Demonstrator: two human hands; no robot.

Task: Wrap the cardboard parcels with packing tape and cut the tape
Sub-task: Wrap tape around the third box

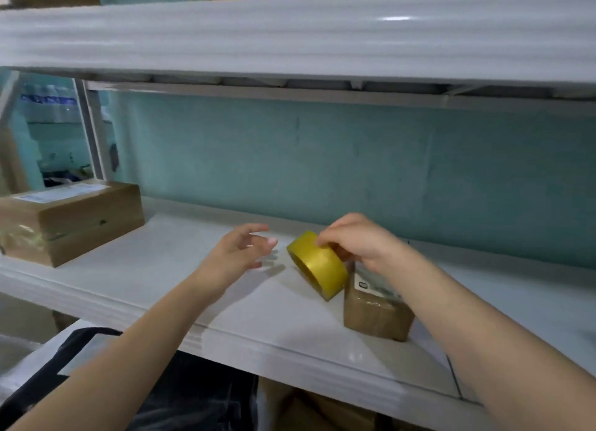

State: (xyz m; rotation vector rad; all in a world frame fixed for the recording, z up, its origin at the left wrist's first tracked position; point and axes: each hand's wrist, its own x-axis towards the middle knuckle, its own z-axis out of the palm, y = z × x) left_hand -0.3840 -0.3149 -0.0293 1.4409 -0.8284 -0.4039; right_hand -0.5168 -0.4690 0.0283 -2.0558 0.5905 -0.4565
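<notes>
White shelf (pixel 154 269): right fingers (pixel 327 237) around yellow tape roll (pixel 319 267), left fingers (pixel 263 241) loosely spread.

Looking at a white shelf (pixel 154 253) spanning the view. Seeing a teal wall (pixel 354 159) directly behind the shelf, faintly scuffed. Noticing an upper shelf (pixel 290 34) above it, catching a bright glint of light. Spotting a pale upright post (pixel 93 134) at its left end.
</notes>
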